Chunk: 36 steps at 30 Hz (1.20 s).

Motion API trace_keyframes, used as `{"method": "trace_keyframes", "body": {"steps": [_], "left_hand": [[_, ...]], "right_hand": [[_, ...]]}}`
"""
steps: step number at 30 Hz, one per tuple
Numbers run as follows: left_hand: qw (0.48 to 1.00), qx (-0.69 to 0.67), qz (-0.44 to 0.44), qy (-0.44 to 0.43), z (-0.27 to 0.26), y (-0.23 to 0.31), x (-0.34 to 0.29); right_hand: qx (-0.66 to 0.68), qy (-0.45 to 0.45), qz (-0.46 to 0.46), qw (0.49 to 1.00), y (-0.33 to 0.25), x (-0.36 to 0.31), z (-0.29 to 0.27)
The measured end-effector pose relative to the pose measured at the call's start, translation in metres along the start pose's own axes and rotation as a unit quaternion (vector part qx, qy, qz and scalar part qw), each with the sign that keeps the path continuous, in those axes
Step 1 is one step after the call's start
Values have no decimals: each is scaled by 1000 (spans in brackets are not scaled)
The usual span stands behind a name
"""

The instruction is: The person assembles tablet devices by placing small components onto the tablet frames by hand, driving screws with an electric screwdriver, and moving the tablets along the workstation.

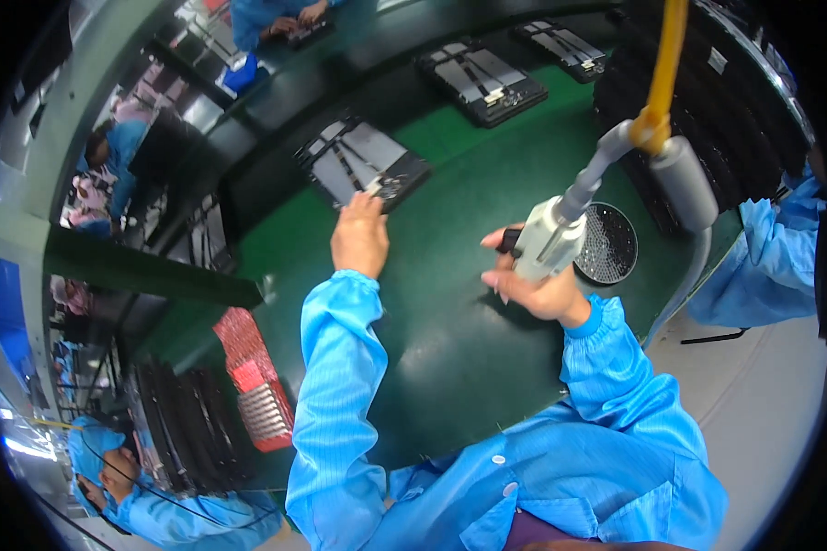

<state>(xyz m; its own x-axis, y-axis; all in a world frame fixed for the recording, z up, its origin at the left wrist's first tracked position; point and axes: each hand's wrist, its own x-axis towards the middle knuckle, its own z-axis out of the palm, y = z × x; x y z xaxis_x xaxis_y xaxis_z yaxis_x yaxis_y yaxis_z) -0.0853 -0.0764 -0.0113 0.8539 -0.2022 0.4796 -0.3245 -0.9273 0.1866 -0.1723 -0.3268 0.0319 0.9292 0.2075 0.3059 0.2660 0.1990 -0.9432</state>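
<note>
My right hand (pixel 544 292) is wrapped round a pale powered screwdriver (pixel 550 241), held above the bench with its grey connector and yellow hose rising up and away. Beyond my left hand (pixel 360 241) lies an opened tablet-like device (pixel 363 163) with grey panels and black ribbon cables. The left fingers are stretched out, their tips resting on the device's near edge beside a small white part. Partly behind the screwdriver hand sits a round dish (pixel 606 243) of small dark and shiny pieces, too small to name.
More opened devices (pixel 482 83) lie on the green bench (pixel 432 367) at the back. Dark stacked trays (pixel 698 101) stand at right, dark panels (pixel 179 427) at left. A red bubble-wrap pouch (pixel 253 376) lies left. A grey cylinder (pixel 685 184) hangs by the hose. Co-workers (pixel 147 496) sit nearby.
</note>
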Motion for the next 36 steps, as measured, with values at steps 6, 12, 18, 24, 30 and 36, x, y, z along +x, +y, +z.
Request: {"method": "trace_keyframes", "body": {"steps": [6,12,18,24,30,36], "left_hand": [[965,124,-181,-143,-22,-3,51],[991,-91,-49,-90,29,49,78],[984,-124,22,-129,67,97,126],[975,-76,16,-209,81,86,186],[971,55,191,-136,84,76,191],[973,146,1,-179,67,68,183]], "right_hand": [[12,-28,-53,998,1,4,5],[-47,-134,-74,987,37,0,15],[92,-108,-77,987,2,2,16],[92,-123,-43,987,9,-1,11],[104,-121,-32,987,15,1,8],[80,-99,-15,992,13,8,2]]}}
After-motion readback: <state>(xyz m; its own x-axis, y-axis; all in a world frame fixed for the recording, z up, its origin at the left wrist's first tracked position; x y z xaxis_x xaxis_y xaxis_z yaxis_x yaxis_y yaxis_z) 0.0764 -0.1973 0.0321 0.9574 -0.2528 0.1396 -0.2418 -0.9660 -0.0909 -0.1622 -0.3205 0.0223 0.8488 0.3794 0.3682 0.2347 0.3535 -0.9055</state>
